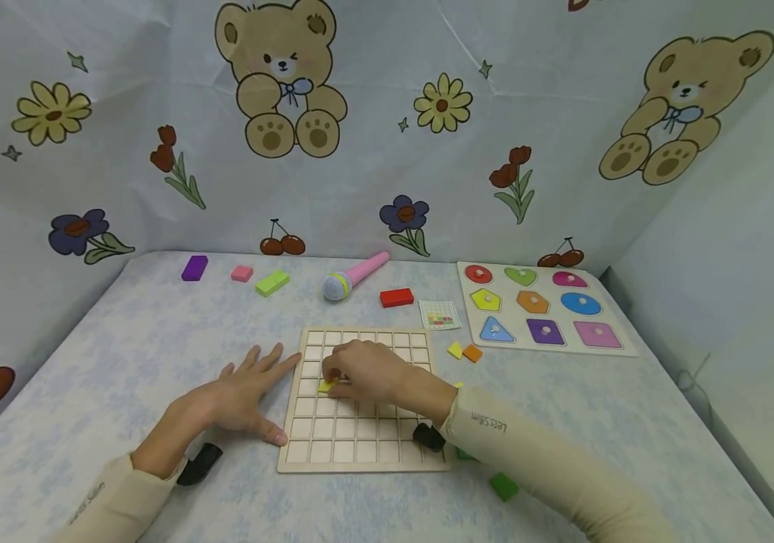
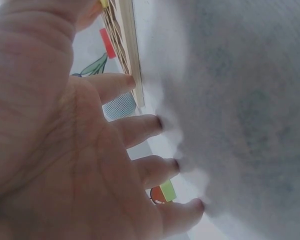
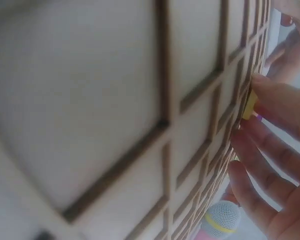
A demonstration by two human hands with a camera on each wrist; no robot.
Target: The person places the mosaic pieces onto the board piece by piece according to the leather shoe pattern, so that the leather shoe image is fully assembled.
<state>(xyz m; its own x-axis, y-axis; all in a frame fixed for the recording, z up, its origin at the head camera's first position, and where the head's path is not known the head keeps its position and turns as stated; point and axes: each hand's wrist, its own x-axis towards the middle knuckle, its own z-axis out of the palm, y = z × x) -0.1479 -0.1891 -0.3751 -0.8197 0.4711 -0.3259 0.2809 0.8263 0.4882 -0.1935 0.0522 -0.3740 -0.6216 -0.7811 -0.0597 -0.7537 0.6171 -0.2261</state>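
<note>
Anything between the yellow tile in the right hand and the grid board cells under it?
Nothing visible. The right hand pinches the yellow tile right at the grid board; nearby cells look empty. The left hand rests flat beside the board's left edge.

A toy microphone (image 1: 354, 276), red block (image 1: 397, 297) and shape puzzle (image 1: 540, 308) lie behind.

Small yellow tile (image 1: 327, 385), tilted, over wooden grid board (image 1: 360, 434)

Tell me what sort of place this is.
Probably a play table set up for children's toys: a bear-and-flower printed backdrop cloth, a wooden shape puzzle board with coloured knob pieces, a pink toy microphone, and a wooden grid tray.
</note>
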